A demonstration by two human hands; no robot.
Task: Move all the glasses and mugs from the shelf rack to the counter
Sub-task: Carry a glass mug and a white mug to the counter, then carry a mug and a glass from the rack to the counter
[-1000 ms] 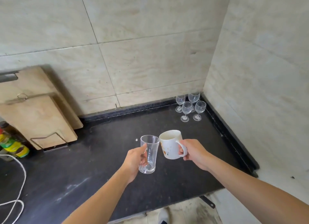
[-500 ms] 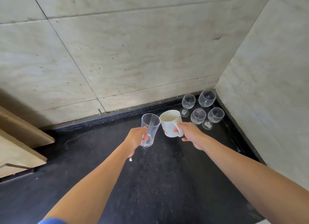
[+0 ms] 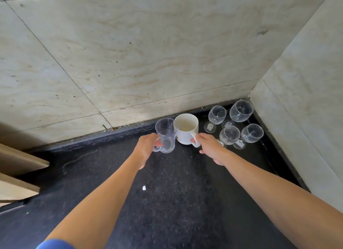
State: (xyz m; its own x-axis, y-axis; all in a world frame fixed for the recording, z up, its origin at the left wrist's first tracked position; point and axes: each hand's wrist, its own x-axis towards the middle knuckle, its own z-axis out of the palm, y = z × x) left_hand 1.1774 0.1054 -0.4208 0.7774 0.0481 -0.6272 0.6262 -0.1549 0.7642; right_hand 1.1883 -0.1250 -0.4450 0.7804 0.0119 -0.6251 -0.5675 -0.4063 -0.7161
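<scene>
My left hand (image 3: 146, 146) grips the handle of a clear glass mug (image 3: 166, 135), which stands low on the black counter (image 3: 167, 202) near the back wall. Beside it on the right, touching it, is a white ceramic mug (image 3: 186, 128); my right hand (image 3: 209, 146) holds its handle. Both mugs are upright at the counter's back edge. Several stemmed wine glasses (image 3: 235, 126) stand in the back right corner, just right of the white mug. The shelf rack is out of view.
Tiled walls close the counter at the back and on the right. Wooden cutting boards (image 3: 16, 167) lean at the left edge. A small white speck (image 3: 144, 188) lies on the counter between my arms.
Both hands have carried the glass mug and the white mug forward and down to the back of the counter, next to the wine glasses. The view has moved closer to the corner.
</scene>
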